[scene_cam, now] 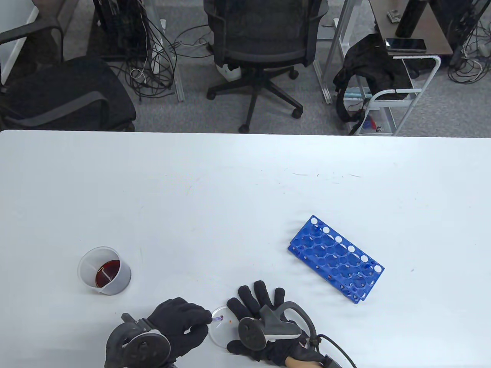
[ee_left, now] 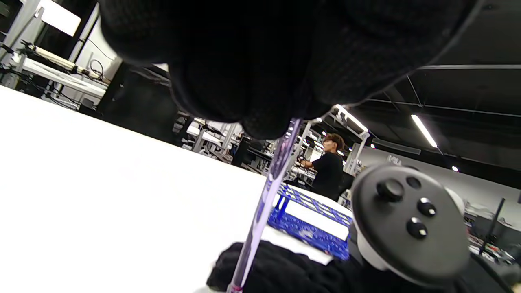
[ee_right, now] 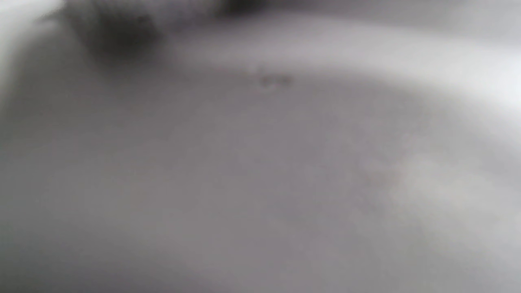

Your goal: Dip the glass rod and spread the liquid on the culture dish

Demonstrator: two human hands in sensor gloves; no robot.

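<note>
The left hand (scene_cam: pixel 180 322) pinches the glass rod (ee_left: pixel 266 199), its tip on the culture dish (scene_cam: pixel 220 331) at the counter's (scene_cam: pixel 245 191) near edge. The right hand (scene_cam: pixel 264 322) lies flat, fingers spread, beside the dish. A beaker (scene_cam: pixel 104 270) of red liquid stands to the left.

Your left hand (scene_cam: pixel 180 326) and right hand (scene_cam: pixel 264 306) wore black knit sensor gloves, the weave showing as a fine mesh in the left wrist view. A dark grey tracker (scene_cam: pixel 138 345) with a round ring sat strapped to the back of your left hand; its twin (scene_cam: pixel 268 326) on the right carried a round face with a thumbstick and three small buttons (ee_left: pixel 409 221), on a paler underside. A black cable (scene_cam: pixel 337 345) trailed from your right wrist, where a strip of bare skin (scene_cam: pixel 303 361) showed below the glove cuff.
</note>
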